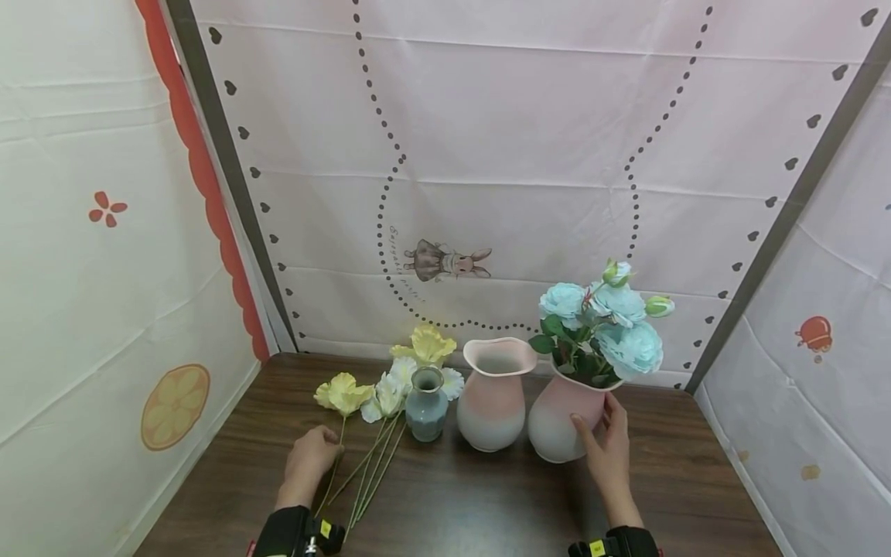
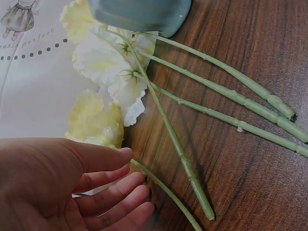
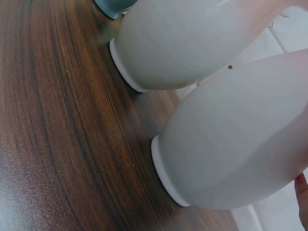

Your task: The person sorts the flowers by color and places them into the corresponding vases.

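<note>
Printed cloth walls (image 1: 522,116) around a wooden table (image 1: 487,510)
Central in the head view, a rabbit print (image 1: 445,261), head toward 3 o'clock; orange-slice print (image 1: 175,408) at 8, red petal print (image 1: 107,209) at 9, red scalloped border (image 1: 202,174) at 10.

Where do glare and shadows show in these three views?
Head view: a pale sheen on the front part of the tabletop; left wrist view: a thin dark shadow beside the diagonal green stem; right wrist view: bright glare in the lower left corner, a soft shadow across the nearer vase.
</note>
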{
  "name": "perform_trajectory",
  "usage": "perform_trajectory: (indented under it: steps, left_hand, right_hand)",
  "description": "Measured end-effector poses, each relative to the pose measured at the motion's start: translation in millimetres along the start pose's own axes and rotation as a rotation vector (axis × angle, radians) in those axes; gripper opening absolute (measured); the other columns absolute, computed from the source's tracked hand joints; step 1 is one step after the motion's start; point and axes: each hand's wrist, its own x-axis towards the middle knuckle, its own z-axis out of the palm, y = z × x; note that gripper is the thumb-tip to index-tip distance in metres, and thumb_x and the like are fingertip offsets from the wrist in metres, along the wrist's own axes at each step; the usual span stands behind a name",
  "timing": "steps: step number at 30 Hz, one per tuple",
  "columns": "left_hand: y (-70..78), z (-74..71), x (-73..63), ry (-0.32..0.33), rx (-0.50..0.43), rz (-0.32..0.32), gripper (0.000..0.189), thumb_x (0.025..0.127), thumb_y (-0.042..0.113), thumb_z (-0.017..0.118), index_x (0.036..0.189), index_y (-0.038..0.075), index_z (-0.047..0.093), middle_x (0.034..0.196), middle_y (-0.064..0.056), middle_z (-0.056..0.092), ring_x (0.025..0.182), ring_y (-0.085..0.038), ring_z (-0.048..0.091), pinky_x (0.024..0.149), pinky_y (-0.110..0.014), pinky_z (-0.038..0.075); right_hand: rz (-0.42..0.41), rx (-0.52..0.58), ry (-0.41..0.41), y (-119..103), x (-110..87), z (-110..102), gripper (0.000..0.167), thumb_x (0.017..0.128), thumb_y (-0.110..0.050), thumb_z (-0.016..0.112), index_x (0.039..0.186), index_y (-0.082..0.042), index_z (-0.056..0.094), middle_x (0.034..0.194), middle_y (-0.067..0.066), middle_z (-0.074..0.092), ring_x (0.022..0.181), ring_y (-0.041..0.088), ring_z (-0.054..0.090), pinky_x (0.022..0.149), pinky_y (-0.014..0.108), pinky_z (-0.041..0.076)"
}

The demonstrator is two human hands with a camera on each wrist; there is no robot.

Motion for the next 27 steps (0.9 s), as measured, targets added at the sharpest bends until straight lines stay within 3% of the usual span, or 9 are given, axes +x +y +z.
perform_trajectory:
  steps: [11, 18, 27]
  left_hand:
    - [0.1, 7.5, -0.5, -0.004, 0.022, -0.05, 0.024, 0.091, 0.015, 0.068, 0.108, 0.0, 0.063, 0.104, -0.022, 0.066, 0.084, -0.031, 0.062, 0.065, -0.04, 0.05]
    - [-2.2, 11.3, 0.7, 0.007, 0.016, -0.041, 0.018, 0.092, 0.012, 0.067, 0.105, 0.001, 0.063, 0.1, -0.02, 0.066, 0.078, -0.029, 0.058, 0.061, -0.037, 0.046]
    - [-3.9, 6.5, 0.6, 0.027, -0.012, -0.051, 0.018, 0.092, 0.013, 0.064, 0.106, 0.002, 0.064, 0.103, -0.021, 0.066, 0.082, -0.031, 0.059, 0.063, -0.038, 0.047]
  right_hand:
    - [-0.006, -0.004, 0.006, -0.5, -0.3, -0.5, 0.072, 0.095, -0.022, 0.068, 0.152, -0.005, 0.028, 0.152, 0.021, 0.035, 0.143, 0.041, 0.035, 0.116, 0.065, 0.029]
    - [-0.007, -0.003, 0.01, -1.5, -0.3, 0.0, 0.072, 0.095, -0.022, 0.068, 0.152, -0.005, 0.028, 0.152, 0.022, 0.035, 0.143, 0.042, 0.035, 0.116, 0.066, 0.029]
    - [-0.01, -0.003, 0.015, -0.8, -0.8, -0.2, 0.071, 0.095, -0.022, 0.068, 0.152, -0.005, 0.029, 0.152, 0.021, 0.036, 0.143, 0.041, 0.036, 0.115, 0.066, 0.029]
